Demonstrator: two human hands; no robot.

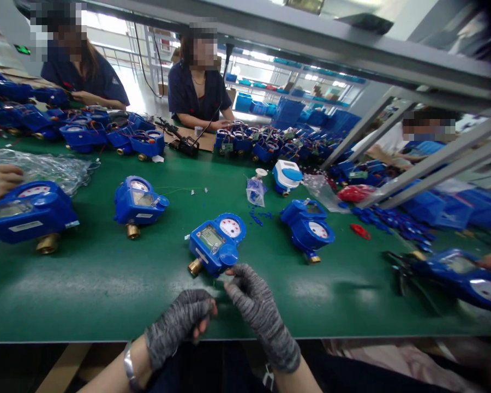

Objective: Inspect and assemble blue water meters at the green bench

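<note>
A blue water meter [213,244] with a small display, a round dial and a brass pipe end lies on the green tabletop just beyond my hands. My right hand [256,303], in a grey fingerless glove, has its fingers curled together at the meter's near edge. Closer to the table's front edge is my left hand [182,322], gloved alike, its fingertips pinched; what they hold is too small to make out. A short thin greenish strand shows between the hands and the meter.
More blue meters stand at left [141,202], right [311,226] and far left [28,215]. A white-and-blue meter [287,176] sits behind a small plastic bag [256,191]. Pliers [407,273] lie at right. Co-workers sit across piles of meters; other people's hands show at both sides.
</note>
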